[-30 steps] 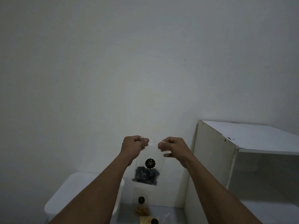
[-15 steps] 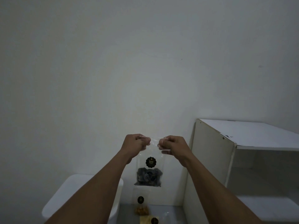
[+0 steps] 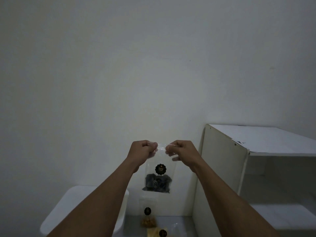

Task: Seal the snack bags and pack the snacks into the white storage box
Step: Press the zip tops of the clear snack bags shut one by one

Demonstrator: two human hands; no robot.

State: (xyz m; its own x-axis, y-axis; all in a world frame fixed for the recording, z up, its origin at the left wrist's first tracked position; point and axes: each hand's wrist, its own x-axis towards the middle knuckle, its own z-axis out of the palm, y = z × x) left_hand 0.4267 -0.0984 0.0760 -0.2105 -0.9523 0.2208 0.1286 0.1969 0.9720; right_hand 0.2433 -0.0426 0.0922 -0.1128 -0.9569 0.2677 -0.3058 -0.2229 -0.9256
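I hold a clear snack bag (image 3: 158, 177) up in front of the wall; it has a round black sticker and dark snacks at the bottom. My left hand (image 3: 142, 150) pinches the bag's top left corner and my right hand (image 3: 182, 151) pinches the top right, fingertips close together along the top strip. The white storage box (image 3: 71, 207), lid on, stands low at the left, partly hidden by my left forearm. Below the held bag, a second clear bag with golden snacks (image 3: 148, 218) leans upright, and a third bag (image 3: 159, 232) lies at the bottom edge.
A white open shelf unit (image 3: 239, 159) stands at the right, its side panel close to my right forearm. A plain pale wall fills the view behind. The grey surface (image 3: 179, 224) under the bags shows between box and shelf.
My hands have drawn a little closer together along the bag's top. The bag hangs straighter than a second ago. The view shifted slightly.
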